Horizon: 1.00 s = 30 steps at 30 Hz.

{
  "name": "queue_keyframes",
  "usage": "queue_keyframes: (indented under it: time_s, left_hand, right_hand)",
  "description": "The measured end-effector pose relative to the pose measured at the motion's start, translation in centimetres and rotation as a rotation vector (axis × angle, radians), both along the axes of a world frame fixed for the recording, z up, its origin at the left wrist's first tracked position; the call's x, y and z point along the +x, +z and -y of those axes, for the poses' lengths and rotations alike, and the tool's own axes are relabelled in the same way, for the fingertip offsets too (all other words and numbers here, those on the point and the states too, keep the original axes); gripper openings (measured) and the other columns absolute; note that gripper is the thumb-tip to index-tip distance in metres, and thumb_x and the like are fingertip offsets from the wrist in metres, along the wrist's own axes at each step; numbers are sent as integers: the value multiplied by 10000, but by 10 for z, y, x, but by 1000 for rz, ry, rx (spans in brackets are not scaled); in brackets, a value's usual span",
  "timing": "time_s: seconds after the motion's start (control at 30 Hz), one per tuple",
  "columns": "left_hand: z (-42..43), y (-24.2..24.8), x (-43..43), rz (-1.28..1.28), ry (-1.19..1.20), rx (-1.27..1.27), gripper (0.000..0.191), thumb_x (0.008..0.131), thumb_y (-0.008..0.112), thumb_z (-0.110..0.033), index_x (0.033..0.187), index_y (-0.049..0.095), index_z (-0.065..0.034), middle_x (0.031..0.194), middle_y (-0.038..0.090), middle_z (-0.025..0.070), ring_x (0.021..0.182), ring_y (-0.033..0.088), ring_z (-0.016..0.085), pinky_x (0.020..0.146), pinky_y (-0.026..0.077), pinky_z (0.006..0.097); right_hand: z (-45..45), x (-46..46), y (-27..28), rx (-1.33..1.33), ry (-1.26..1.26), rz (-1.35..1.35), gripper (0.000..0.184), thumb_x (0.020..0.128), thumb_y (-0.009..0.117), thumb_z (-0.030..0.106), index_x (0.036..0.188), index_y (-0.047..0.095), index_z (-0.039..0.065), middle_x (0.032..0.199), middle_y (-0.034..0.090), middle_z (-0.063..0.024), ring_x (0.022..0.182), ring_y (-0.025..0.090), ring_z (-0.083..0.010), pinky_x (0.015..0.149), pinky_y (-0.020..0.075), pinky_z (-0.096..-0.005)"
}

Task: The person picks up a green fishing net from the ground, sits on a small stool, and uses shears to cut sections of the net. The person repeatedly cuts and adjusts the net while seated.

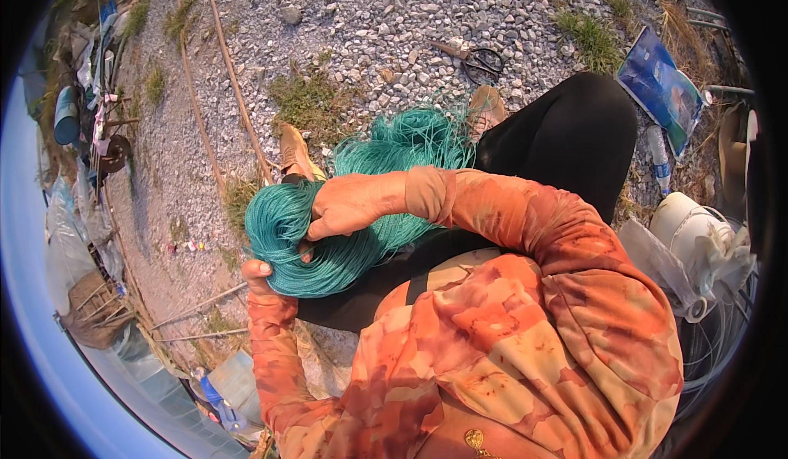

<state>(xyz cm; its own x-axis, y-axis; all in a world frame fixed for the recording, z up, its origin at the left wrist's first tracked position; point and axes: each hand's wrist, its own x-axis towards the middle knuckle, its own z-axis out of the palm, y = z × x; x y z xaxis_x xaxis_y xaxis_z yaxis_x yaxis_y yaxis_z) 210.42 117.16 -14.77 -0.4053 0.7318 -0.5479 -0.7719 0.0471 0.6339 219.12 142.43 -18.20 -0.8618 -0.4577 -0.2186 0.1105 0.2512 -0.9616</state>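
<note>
A large bundle of teal cord [332, 262] lies across my lap, its looped end at the left and its looser strands trailing down between my feet. My left hand [257, 274] grips the lower left edge of the looped end; the thumb shows and the other fingers are mostly hidden behind the cord. My right hand [354, 203] reaches over the bundle from the right, its fingers bent into the opening of the loop and closed on strands there. The fingertips of my right hand are partly hidden by cord.
Dark-handled scissors [477, 59] lie on the gravel beyond my feet. At the right are a blue printed bag [662, 86], a plastic bottle [659, 160] and a white container [689, 225]. Two long ropes [229, 68] run over the ground at the left.
</note>
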Motion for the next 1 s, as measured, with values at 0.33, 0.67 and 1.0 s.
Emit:
queue_keyframes:
  time_s: [0.33, 0.67, 1.0]
  left_hand:
    - [-3, 3, 3, 12, 26, 23, 852, 601, 700, -295, 1366, 518, 33, 1155, 648, 242, 831, 609, 305, 777, 528, 418]
    - [-22, 8, 9, -29, -40, 0, 845, 612, 684, -260, 1365, 493, 72, 1164, 641, 261, 874, 637, 336, 820, 548, 452]
    - [-26, 22, 26, -50, 28, -104, 726, 657, 654, -97, 1337, 516, 114, 1149, 687, 264, 974, 713, 386, 949, 574, 481]
  right_hand:
    - [15, 9, -12, -19, -214, -177, 419, 851, 670, 428, 734, 747, 33, 663, 694, -118, 701, 698, -326, 680, 540, -441]
    - [30, 20, -31, 289, -421, -384, 394, 821, 680, 433, 738, 736, 52, 700, 690, -187, 702, 706, -377, 646, 563, -467]
    - [36, 34, -34, -107, -578, 71, 434, 819, 699, 475, 939, 756, 61, 830, 702, -231, 804, 690, -429, 722, 541, -452]
